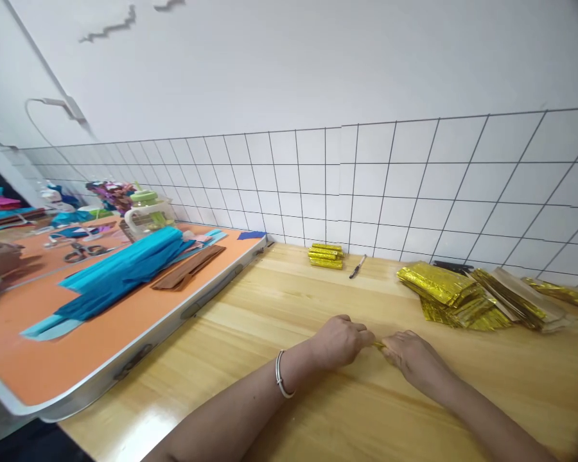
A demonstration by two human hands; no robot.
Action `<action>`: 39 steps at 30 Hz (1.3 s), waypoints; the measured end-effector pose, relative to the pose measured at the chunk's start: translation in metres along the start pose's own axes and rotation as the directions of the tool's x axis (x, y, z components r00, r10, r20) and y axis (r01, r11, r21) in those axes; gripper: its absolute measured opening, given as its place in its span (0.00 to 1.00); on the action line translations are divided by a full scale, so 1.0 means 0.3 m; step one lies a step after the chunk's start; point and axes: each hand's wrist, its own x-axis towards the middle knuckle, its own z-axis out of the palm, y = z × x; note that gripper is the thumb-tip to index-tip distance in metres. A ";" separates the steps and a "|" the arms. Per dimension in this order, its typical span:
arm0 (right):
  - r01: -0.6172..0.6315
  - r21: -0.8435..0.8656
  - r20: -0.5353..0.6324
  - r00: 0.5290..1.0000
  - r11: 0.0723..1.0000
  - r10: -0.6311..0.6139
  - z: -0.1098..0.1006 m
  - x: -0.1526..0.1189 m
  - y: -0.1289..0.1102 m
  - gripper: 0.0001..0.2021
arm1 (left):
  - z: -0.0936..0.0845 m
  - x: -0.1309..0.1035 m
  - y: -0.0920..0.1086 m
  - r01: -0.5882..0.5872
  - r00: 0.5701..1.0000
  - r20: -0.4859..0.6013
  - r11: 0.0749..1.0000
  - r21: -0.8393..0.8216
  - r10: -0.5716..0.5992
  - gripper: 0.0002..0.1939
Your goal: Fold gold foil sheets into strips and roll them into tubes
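My left hand (341,341), with a silver bangle (280,374) on its wrist, is closed low over the wooden table (250,308). Facing it, my right hand (411,356) is closed too. A small bit of twisted gold foil (379,345) shows between the fingertips of both hands, and the fingers hide the rest of it. Beyond them, several gold foil rolls (325,255) lie stacked by the tiled wall. A pen (358,266) rests beside those rolls. Folded gold foil sheets (436,284) are piled to the right.
On the left, an orange-topped table (101,350) holds blue crepe paper (125,273), brown paper strips (189,268), scissors (84,251) and a green-lidded bottle (147,208). Another person's hand (0,256) is at the far left. A dark object (453,267) lies behind the foil pile.
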 end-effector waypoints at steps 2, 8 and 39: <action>-0.036 -0.022 0.010 0.999 0.999 0.036 -0.005 -0.004 -0.001 0.16 | 0.001 -0.001 -0.008 0.010 1.000 0.001 1.000 -0.011 -0.010 0.09; -0.038 -0.017 -0.031 0.999 0.999 0.038 -0.010 -0.015 -0.006 0.17 | -0.007 -0.011 -0.019 0.005 1.000 -0.015 0.997 -0.079 -0.007 0.10; -0.080 0.258 -0.105 0.988 0.963 0.110 -0.066 -0.034 0.033 0.16 | -0.007 -0.048 -0.131 0.068 0.987 -0.120 0.956 -0.284 -0.106 0.13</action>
